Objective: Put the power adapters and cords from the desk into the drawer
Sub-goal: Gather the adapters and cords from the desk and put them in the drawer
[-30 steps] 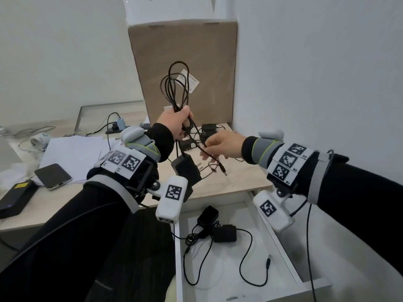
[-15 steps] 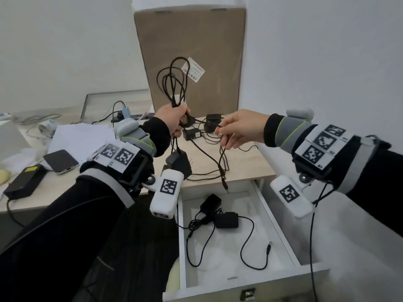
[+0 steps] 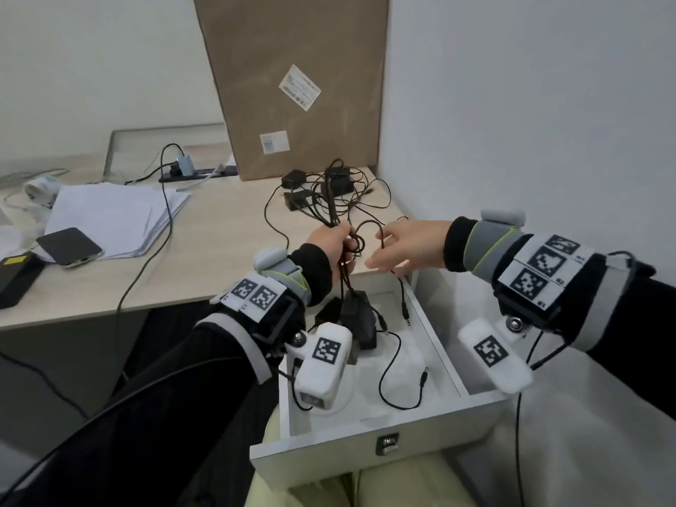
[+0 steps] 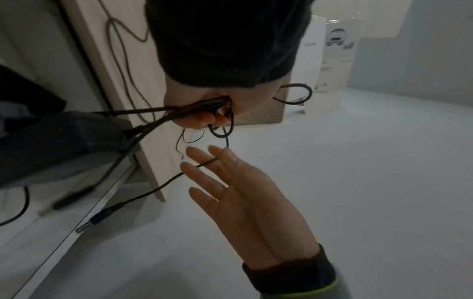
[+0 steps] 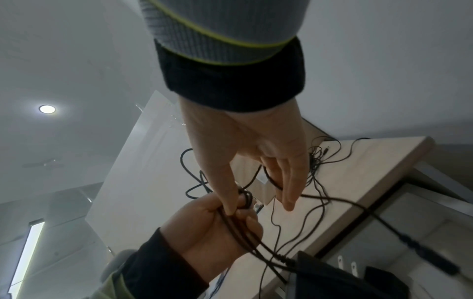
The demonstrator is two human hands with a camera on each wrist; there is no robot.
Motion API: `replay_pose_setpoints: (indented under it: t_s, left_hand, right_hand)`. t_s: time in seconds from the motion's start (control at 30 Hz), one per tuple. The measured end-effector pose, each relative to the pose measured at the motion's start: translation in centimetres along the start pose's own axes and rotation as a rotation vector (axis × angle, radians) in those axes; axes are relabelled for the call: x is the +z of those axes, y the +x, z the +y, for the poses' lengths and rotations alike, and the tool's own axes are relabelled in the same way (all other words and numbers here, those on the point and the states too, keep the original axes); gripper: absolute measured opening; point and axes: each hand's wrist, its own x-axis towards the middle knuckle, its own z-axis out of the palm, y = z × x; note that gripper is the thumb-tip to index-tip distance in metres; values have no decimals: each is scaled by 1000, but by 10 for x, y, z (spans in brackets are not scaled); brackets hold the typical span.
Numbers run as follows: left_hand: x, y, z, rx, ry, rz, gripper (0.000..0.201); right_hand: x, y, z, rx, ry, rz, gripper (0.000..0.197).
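Observation:
My left hand (image 3: 338, 247) grips a bundle of black cords (image 3: 331, 214) at the desk's front edge. One black adapter (image 3: 356, 312) hangs from this bundle down into the open white drawer (image 3: 365, 446). Beside it, my right hand (image 3: 387, 250) is open with straight fingers, and one thin cord (image 4: 163, 184) runs across them. In the left wrist view the left hand (image 4: 204, 115) clenches the cords and the right hand (image 4: 243, 192) lies flat below. The drawer holds another adapter (image 3: 327, 311) and a loose cord (image 3: 398, 382). More adapters and tangled cords (image 3: 318, 192) lie on the desk's back right corner.
A tall cardboard box (image 3: 292, 86) stands against the wall behind the adapter pile. A paper stack (image 3: 109, 217), a phone (image 3: 69, 247), a black power bank (image 3: 16, 276) and a power strip (image 3: 197, 172) lie on the desk to the left. A white wall closes the right side.
My left hand has come down from above the desk with the cord bundle, so the adapter now hangs in the drawer. My right hand has stopped pinching a cord and opened.

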Motion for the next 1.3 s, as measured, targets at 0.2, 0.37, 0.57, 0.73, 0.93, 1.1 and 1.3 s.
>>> replay_pose_setpoints:
  t_s: [0.2, 0.37, 0.57, 0.73, 0.93, 1.1, 1.3]
  left_hand:
    - [16, 9, -18, -68, -191, -30, 26]
    - [31, 12, -23, -98, -374, -15, 24]
    - [24, 18, -37, -123, -235, 11, 25]
    - [0, 30, -56, -47, 375, -13, 29]
    - [-31, 41, -75, -79, 757, -8, 11]
    - [-43, 42, -89, -159, 1073, -64, 15]
    - [-47, 43, -112, -358, 1281, -175, 30]
  right_hand:
    - [24, 9, 34, -16, -109, 60, 95]
    - [47, 22, 43, -144, 43, 122, 55]
    - [53, 26, 55, -142, -89, 95, 10]
    - [54, 26, 62, -38, -346, 12, 17]
    - [71, 38, 65, -30, -584, -20, 15]
    - [90, 41, 71, -36, -722, -130, 32]
    - [95, 38, 82, 32, -845, -292, 60]
